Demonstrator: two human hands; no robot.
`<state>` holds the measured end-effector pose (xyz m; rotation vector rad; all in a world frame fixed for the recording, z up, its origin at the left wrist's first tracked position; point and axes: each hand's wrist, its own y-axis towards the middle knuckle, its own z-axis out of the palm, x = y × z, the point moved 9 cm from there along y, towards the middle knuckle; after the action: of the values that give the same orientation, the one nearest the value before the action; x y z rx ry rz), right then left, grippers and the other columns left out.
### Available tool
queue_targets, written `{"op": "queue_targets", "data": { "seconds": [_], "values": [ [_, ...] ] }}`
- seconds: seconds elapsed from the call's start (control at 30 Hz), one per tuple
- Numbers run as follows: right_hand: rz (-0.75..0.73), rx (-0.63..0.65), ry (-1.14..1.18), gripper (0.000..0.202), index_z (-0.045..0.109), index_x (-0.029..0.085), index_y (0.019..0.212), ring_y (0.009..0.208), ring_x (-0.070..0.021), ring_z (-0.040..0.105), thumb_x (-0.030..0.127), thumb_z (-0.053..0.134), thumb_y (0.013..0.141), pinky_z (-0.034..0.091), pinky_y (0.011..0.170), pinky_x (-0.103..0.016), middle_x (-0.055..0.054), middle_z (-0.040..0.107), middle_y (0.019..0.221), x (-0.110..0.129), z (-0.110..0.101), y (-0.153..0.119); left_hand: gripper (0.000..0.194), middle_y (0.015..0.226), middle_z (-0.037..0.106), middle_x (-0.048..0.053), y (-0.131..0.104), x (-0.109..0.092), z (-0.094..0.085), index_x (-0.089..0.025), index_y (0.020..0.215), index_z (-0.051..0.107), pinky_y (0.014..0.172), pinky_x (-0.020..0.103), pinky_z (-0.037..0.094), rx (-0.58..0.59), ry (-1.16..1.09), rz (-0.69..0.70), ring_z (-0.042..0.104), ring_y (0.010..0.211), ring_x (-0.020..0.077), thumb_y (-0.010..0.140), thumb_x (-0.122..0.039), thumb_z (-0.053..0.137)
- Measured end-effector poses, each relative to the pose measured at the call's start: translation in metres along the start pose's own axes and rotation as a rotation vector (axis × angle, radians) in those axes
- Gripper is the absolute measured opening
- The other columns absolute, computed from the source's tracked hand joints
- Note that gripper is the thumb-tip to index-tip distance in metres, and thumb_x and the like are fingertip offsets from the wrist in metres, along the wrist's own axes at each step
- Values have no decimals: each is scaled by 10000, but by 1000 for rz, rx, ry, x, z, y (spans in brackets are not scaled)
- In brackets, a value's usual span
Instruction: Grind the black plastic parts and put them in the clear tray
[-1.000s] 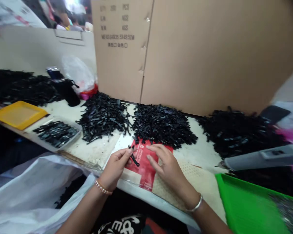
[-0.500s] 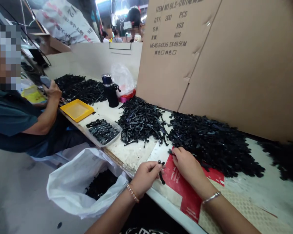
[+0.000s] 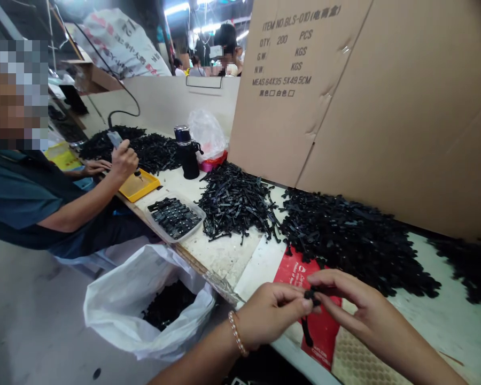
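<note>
My left hand (image 3: 272, 315) is closed in a pinch on a slim black plastic strip (image 3: 307, 332) whose tail hangs below my fingers. My right hand (image 3: 355, 307) meets it from the right, thumb and fingertips closed on a small black piece (image 3: 313, 293) at the strip's upper end. Fingertips hide where the two parts touch. Beneath my hands lies a red printed sheet (image 3: 320, 342). Just behind is a wide heap of black parts (image 3: 344, 235), and a second heap of black strips (image 3: 240, 200) lies to its left.
A clear tray (image 3: 202, 214) holds rows of black strips. At the table edge stands an open white sack (image 3: 116, 315) with black parts inside. A co-worker's hand (image 3: 124, 160) grips a tool above a yellow tray (image 3: 150, 190). A cardboard box (image 3: 364, 123) and a black flask (image 3: 190, 160) stand behind.
My right hand has come from the heap's edge toward me and met my left hand, which moved right with the strip. The co-worker's tool hand moved right over the yellow tray.
</note>
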<state>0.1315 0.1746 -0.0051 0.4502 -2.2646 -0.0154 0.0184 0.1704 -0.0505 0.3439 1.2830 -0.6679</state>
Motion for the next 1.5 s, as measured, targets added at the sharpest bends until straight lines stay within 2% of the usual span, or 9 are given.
{"op": "queue_targets", "data": {
  "seconds": [0.1,0.23,0.43,0.6,0.7,0.83,1.03,1.3,1.5],
  "values": [
    [-23,-53,33,169,656,239,995,868,-182,635,315,556,882,542,755,-237,-53,654,961,11,-7,-15,520,797,689,57,-6,12,17,-124,921,753,774,304,449,3,39,-75,585,774,183,747,-589,601],
    [8,-138,47,188,676,241,997,867,-192,642,347,604,859,552,761,-239,-63,659,965,7,-17,-36,533,775,682,78,-14,20,36,-104,929,748,716,281,450,8,-28,-95,572,698,151,747,-585,608],
    [206,-304,384,342,652,222,1071,852,-212,659,430,672,799,578,723,-255,-98,652,1046,-10,-21,-70,515,829,715,118,-24,6,58,-117,983,739,724,286,464,5,16,-17,599,717,160,792,-565,572],
    [357,-344,582,359,680,204,992,739,-182,648,462,729,747,564,621,-214,-77,671,864,-24,-11,-91,488,868,725,123,-27,-1,74,-113,968,742,789,307,461,61,13,-9,626,791,185,790,-542,592],
    [363,-414,660,348,676,197,950,681,-163,627,445,759,720,552,593,-224,-58,659,824,-22,-13,-94,439,851,728,105,-28,-2,73,-120,923,751,757,290,456,43,33,-17,615,774,180,781,-514,620],
    [306,-530,697,310,670,206,937,811,-160,615,400,767,716,529,733,-242,-41,656,893,-15,-22,-87,334,881,735,87,-30,2,56,-152,908,753,765,289,464,-47,-44,-114,619,807,186,793,-444,636],
    [305,-475,737,275,655,207,982,776,-138,581,355,725,761,504,724,-253,-24,629,876,-13,-16,-75,285,903,747,77,-30,5,36,-181,925,754,858,316,455,-103,-128,-187,633,916,218,782,-412,666],
    [318,-385,838,315,631,234,1031,793,-136,580,305,750,748,508,757,-274,-16,620,908,-23,-5,-73,255,901,752,71,-17,9,37,-165,914,753,899,319,455,-146,-142,-217,650,850,186,773,-369,690],
    [273,-383,1090,324,617,258,1041,858,-124,605,242,760,751,498,809,-248,7,635,901,-35,-4,-77,163,1027,729,84,-16,30,50,-169,846,751,835,365,515,-96,-470,-428,636,1012,260,769,-297,687]
  ]
}}
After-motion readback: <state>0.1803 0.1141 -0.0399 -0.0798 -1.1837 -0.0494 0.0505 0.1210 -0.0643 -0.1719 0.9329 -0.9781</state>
